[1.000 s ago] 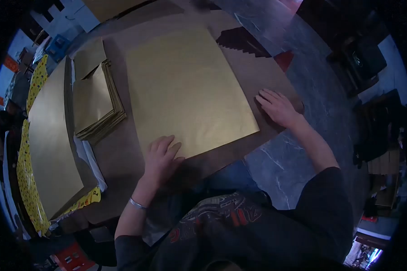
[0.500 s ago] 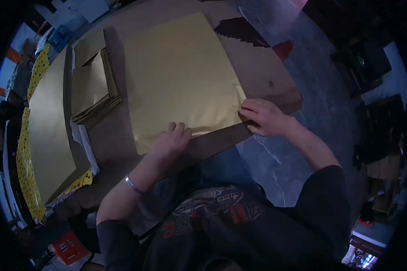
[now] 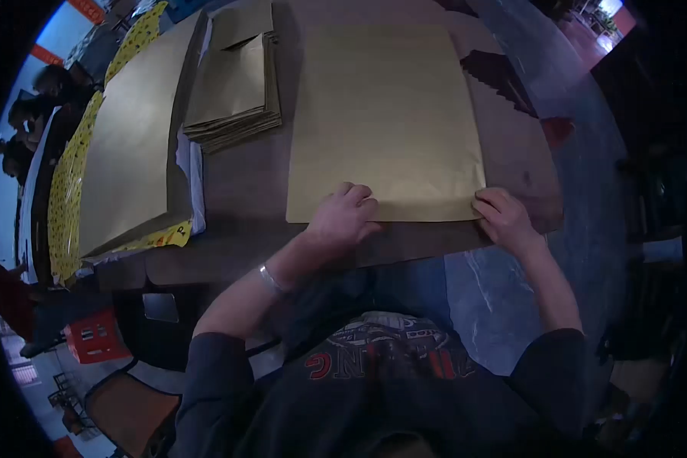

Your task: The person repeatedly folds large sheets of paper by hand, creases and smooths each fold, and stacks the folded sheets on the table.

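Observation:
A large tan-gold paper sheet [image 3: 385, 114] lies flat on the brown table, its near edge running straight towards me. My left hand [image 3: 342, 216] is at the middle-left of that edge, fingers curled over the paper and thumb just off the edge. At the near right corner, my right hand [image 3: 506, 219] pinches the paper between thumb and fingers. Slight creases show beside the right hand. Left of the sheet sits a stack of smaller folded tan papers [image 3: 233, 88].
Farther left, a pile of large tan sheets [image 3: 133, 137] rests on yellow printed wrapping [image 3: 62, 206]. The brown table [image 3: 237, 187] has a dark jagged-edged piece [image 3: 500, 76] at its right side. A red plastic crate [image 3: 95, 336] and a brown chair [image 3: 133, 412] stand at lower left.
My view has turned, so the table contents appear shifted and straighter. The near right corner, earlier wrinkled and raised, now lies flatter. Both hands remain at the near edge.

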Demonstrator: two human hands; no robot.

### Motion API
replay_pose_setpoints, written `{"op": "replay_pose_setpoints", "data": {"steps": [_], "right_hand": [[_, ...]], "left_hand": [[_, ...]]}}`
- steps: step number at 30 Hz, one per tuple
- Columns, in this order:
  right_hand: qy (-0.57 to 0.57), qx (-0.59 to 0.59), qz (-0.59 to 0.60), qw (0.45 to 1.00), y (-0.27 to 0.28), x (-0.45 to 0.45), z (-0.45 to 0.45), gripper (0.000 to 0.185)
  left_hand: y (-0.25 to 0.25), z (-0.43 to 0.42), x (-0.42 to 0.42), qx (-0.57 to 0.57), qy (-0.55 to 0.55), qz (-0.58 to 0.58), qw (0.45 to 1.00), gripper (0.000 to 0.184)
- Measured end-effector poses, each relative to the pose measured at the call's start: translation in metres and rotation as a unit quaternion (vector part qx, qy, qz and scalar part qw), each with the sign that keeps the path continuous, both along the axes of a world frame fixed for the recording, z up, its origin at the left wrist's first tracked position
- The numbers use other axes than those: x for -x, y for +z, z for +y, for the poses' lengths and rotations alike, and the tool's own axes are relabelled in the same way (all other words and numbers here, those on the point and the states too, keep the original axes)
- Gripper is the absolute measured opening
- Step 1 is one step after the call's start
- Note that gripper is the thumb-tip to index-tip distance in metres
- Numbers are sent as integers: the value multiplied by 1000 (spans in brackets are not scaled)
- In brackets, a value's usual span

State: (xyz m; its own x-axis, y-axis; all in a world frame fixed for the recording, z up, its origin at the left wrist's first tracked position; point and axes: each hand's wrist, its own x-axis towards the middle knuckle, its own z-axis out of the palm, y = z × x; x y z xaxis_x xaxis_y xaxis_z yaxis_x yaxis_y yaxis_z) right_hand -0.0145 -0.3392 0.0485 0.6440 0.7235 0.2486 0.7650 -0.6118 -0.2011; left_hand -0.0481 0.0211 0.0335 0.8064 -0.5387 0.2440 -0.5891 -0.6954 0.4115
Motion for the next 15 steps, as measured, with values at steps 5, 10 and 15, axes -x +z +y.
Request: {"op": "replay_pose_setpoints", "data": {"steps": [5,10,15], "right_hand": [[-43,-47,27,998,11,-10,3,19],[-86,-90,31,992,30,-22,2,11],[-144,-138,58,978,32,-29,-11,29]], "left_hand": [[8,-1,1,-10,-2,-11,1000,43],[10,26,-13,-47,97,-29,994,24],[50,66,-27,25,181,50,982,9]]}}
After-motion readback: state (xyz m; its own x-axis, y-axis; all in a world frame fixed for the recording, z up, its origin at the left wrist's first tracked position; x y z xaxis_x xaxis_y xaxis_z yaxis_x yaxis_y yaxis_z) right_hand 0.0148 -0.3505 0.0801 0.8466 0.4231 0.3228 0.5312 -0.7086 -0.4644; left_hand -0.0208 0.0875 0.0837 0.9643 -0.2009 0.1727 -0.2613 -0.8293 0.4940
